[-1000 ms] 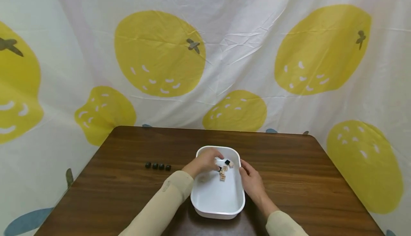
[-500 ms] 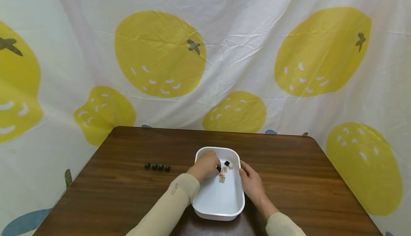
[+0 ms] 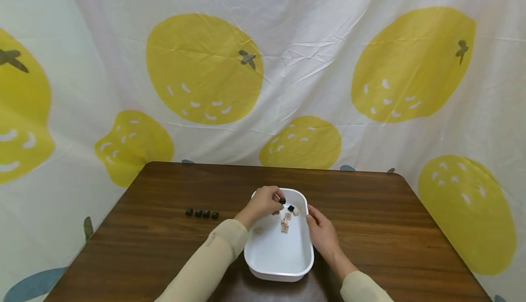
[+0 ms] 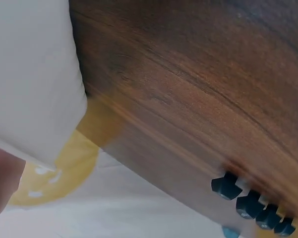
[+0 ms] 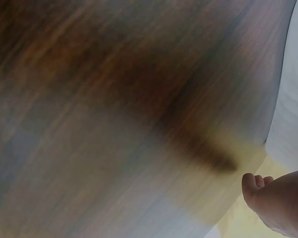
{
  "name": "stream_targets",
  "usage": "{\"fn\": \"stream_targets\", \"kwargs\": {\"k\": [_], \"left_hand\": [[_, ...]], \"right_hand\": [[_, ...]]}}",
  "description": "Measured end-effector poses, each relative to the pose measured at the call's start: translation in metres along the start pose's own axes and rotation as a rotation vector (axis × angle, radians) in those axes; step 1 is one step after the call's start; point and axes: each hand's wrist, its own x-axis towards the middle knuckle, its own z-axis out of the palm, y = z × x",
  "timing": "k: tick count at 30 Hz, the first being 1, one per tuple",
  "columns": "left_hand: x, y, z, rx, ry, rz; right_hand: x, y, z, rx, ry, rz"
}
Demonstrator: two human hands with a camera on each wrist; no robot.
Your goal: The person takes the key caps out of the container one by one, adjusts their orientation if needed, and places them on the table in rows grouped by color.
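One dark cube (image 3: 282, 201) sits pinched in the left hand (image 3: 263, 203).

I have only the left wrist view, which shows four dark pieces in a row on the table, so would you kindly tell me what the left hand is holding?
Observer: The left hand pinches another dark piece.

Operator: Thank you. Where is the right hand?

Observer: It touches the right side of the tray.

Operator: And does anything lie in the tray?

Observer: Yes, several small tan pieces lie in it.
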Motion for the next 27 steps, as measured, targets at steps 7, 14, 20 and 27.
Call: {"fn": "stream_targets", "kwargs": {"k": [7, 14, 20, 27], "left_hand": [[0.001, -0.001, -0.002, -0.249, 0.0, -0.071], [-0.001, -0.002, -0.003, 0.079, -0.022, 0.032], [0.001, 0.003, -0.001, 0.32, -0.058, 0.152], [0.006, 0.008, 0.009, 0.379, -0.128, 0.131]], "right_hand": [[-0.001, 0.001, -0.002, -0.011, 0.007, -0.009], [-0.003, -0.001, -0.005, -0.005, 0.013, -0.021], [-0.002, 0.001, -0.003, -0.002, 0.009, -0.01], [-0.003, -0.002, 0.0, 0.003, 0.005, -0.029]]}}
